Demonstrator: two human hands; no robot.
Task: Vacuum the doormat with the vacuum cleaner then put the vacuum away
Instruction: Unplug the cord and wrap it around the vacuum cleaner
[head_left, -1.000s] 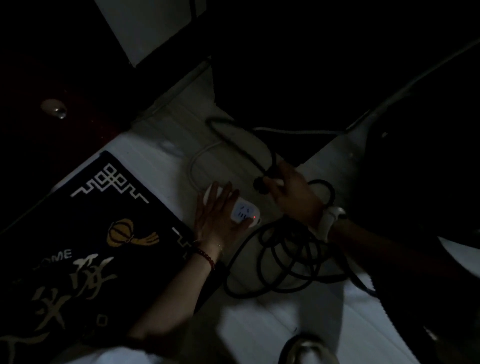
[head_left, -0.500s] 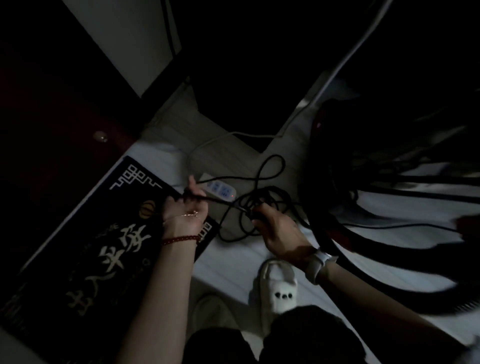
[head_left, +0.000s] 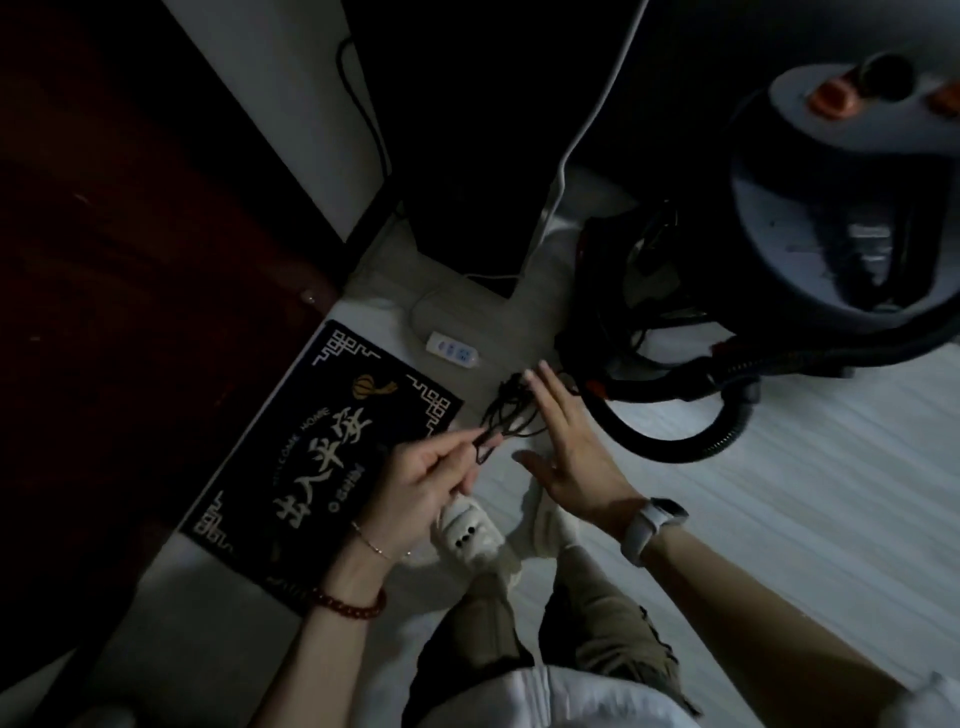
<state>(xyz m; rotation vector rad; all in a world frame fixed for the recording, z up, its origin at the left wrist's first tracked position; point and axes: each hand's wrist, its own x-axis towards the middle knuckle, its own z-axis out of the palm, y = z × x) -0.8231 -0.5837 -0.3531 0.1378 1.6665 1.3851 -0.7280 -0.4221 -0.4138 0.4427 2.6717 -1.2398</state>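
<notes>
The black doormat (head_left: 311, 447) with gold lettering lies on the pale floor against the dark red door. The grey drum vacuum cleaner (head_left: 852, 208) stands at the right, its black hose (head_left: 670, 441) curving across the floor. My left hand (head_left: 421, 483) pinches the vacuum's black power cord (head_left: 511, 413) above the mat's near corner. My right hand (head_left: 566, 441) is flat with fingers spread, and the cord's loops hang beside its fingertips. A white power strip (head_left: 453, 352) lies on the floor just beyond the mat.
A dark red door (head_left: 130, 260) fills the left. A tall black cabinet (head_left: 467, 130) stands at the back, with a white cable running under it. My feet in white slippers (head_left: 470, 535) are below my hands. Pale floor stretches to the right.
The view has risen and pulled back from the power strip. My hands came up off the floor with the black cord; my right hand has opened flat, and the vacuum now shows at the right.
</notes>
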